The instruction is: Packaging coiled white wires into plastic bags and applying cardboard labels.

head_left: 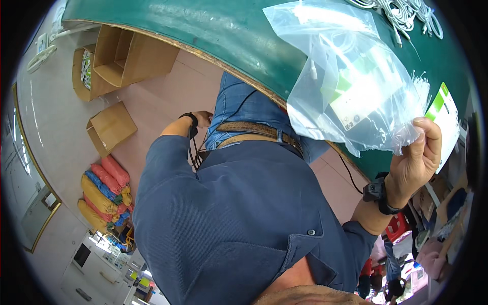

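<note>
My right hand pinches the gathered edge of a clear plastic bag between thumb and fingers. The bag spreads over the green table and overhangs its edge. Through the film show a white-and-green printed card or packet and a white cable end. Beyond my right fingers is another white-and-green flat packet, partly covered by the hand. My left hand hangs low beside my hip, away from the table. Its fingers are mostly hidden against my jeans, so what they do is unclear.
The green table has a worn wooden edge. Coiled white cables and a bundle of thin white strips lie on it. Cardboard boxes and colourful stuffed sacks stand on the floor at left. Other people are at the lower right.
</note>
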`<state>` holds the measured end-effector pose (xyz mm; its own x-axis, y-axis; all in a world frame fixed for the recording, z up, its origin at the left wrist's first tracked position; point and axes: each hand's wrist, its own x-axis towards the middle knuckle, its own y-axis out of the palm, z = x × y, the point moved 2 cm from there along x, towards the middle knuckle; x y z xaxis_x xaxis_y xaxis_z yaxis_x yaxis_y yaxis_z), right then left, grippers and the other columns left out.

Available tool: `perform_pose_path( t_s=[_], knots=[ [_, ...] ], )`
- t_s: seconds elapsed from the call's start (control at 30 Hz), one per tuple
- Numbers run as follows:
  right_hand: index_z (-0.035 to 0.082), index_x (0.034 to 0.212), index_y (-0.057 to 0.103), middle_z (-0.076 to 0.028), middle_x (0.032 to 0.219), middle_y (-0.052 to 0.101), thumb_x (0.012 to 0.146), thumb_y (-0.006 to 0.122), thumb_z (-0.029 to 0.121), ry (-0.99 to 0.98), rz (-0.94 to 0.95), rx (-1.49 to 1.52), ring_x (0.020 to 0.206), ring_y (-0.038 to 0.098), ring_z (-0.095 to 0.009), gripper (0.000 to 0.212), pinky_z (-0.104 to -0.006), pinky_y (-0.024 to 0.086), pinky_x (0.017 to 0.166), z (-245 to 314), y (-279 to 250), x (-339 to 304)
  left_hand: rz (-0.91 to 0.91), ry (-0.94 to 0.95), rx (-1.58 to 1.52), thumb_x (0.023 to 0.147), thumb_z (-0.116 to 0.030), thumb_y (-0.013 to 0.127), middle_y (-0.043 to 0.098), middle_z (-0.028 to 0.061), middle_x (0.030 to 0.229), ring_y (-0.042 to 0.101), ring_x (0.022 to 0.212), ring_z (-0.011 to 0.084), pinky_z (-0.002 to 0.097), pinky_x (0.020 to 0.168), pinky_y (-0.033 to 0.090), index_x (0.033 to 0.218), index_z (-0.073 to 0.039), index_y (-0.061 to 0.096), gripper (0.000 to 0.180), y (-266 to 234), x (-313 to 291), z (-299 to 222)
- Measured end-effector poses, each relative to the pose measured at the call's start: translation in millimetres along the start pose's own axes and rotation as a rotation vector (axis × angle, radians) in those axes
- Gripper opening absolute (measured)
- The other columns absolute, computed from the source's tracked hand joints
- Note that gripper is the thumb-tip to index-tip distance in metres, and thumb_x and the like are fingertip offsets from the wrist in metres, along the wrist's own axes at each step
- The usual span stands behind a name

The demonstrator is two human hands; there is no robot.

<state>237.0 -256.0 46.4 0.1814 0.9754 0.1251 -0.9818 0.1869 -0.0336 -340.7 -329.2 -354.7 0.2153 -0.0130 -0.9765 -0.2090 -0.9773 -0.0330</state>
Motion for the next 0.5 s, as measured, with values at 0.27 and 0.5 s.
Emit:
perform_pose_path(
  t_s=[0.27, 0.5],
  knots=[
    [-0.004, 0.11, 0.065, -0.008, 0.1, 0.067, 0.101, 0.069, 0.016, 0.093, -0.017, -0.049, 0.08, 0.063, -0.012, 0.022, -0.023, 0.049, 0.076, 12.1, 6.2, 14.9, -0.087, -0.079, -0.12, 0.095, -0.041, 0.069, 0.072, 0.0173, 0.122, 0.073, 0.097, 0.0243, 0.0386, 0.079, 0.06, 0.13, -0.006, 0.067, 0.049, 8.0, -30.9, -31.6],
    [-0.003, 0.106, 0.064, -0.008, 0.095, 0.066, 0.101, 0.071, 0.017, 0.118, -0.009, -0.025, 0.077, 0.063, -0.011, 0.022, -0.0228, 0.05, 0.073, 12.2, 5.3, 50.0, 0.136, -0.124, -0.581, 0.093, -0.042, 0.073, 0.074, 0.0132, 0.119, 0.072, 0.1, 0.0237, 0.0367, 0.085, 0.059, 0.131, -0.011, 0.068, 0.05, 11.5, -63.1, -8.0]
  ],
)
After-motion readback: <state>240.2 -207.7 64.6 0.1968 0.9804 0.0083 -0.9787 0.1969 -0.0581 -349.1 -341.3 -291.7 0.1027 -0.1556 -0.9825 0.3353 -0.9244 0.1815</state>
